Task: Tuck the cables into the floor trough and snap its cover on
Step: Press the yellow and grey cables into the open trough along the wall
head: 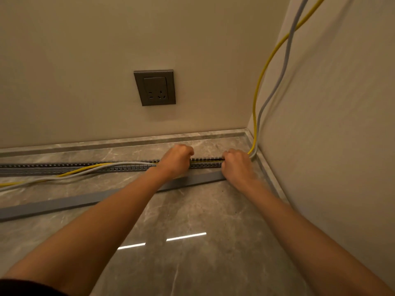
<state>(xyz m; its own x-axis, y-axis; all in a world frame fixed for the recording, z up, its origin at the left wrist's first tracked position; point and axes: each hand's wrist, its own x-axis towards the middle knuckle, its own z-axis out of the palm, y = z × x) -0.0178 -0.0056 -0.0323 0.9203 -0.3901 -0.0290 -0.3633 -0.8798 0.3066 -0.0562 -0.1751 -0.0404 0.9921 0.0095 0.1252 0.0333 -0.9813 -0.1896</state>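
Slotted grey trough (130, 167) lies on the floor (192, 242) along the wall. Left hand (177, 159) and right hand (237, 165), both curled closed, press the yellow cable (259, 82) and grey cable (282, 71) into its right end. Left of the hands, both cables lie outside. The cover (64, 205) rests loose just beside the trough.

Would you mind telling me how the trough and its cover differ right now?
The trough has slotted, comb-like walls; the cover is a plain smooth strip. The trough runs parallel to the wall, while the cover lies loose, angled across the floor nearer the person. Cables sit partly in the trough under both hands; the cover is untouched. Both are long and grey.
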